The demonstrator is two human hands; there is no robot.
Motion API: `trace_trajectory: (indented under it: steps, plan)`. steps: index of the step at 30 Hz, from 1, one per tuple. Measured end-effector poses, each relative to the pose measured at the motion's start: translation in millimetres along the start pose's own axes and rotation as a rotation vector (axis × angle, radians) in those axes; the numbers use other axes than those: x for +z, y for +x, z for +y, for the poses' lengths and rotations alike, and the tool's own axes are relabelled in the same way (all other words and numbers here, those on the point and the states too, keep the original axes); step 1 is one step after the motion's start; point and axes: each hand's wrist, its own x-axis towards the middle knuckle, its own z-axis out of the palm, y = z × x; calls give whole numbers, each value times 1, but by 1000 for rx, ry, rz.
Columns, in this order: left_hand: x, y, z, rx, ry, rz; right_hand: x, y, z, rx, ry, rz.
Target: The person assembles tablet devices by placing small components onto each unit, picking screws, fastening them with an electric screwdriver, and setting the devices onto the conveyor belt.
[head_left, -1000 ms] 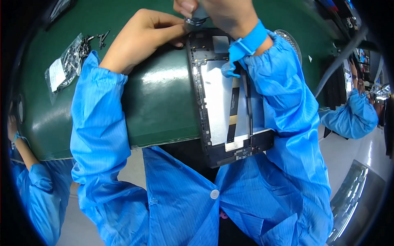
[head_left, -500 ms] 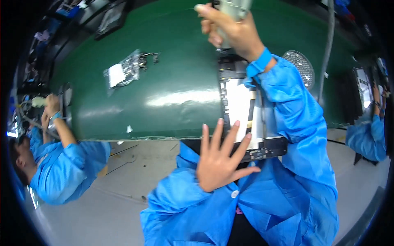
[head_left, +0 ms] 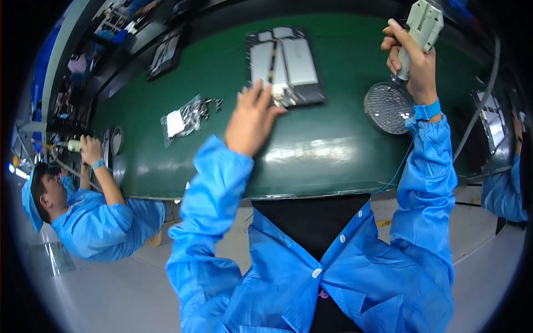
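My right hand (head_left: 416,61) is wrapped round a pale electric screwdriver (head_left: 423,28), held by its body with the tip pointing down. That tip is over the edge of a round dish (head_left: 383,114) with a dimpled grid surface, probably holding small screws; they are too small to tell. My left hand (head_left: 250,119) is open, fingers stretched, at the near edge of an opened tablet (head_left: 300,61). The tablet lies flat at the far middle of the bench, its pale battery panels and dark frame showing. Whether the fingertips press on it or only rest beside it, I cannot tell.
A clear plastic bag of small dark parts (head_left: 191,115) lies on the green bench (head_left: 311,150) at left. Another opened tablet (head_left: 165,53) is at the far left. A co-worker (head_left: 83,211) sits on the left, with another person's sleeve (head_left: 502,188) at right. A grey cable (head_left: 483,100) hangs at right.
The tablet has moved from the bench's near edge to the far middle, and my left hand has reached forward to it. My right hand has carried the screwdriver rightward to the dish.
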Motion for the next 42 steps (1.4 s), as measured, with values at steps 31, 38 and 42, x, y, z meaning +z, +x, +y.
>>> trace_trajectory:
  steps: [31,38,42]
  plan:
    - [-74,-6,-109,-235,-41,-250,-44,-24,18,18,-45,97]
    - [-71,-24,-109,-155,-48,-7,-35,-31,16,-51,-85,61]
    - [-82,-20,-99,-322,-121,146,-27,-35,9,-9,-31,-24]
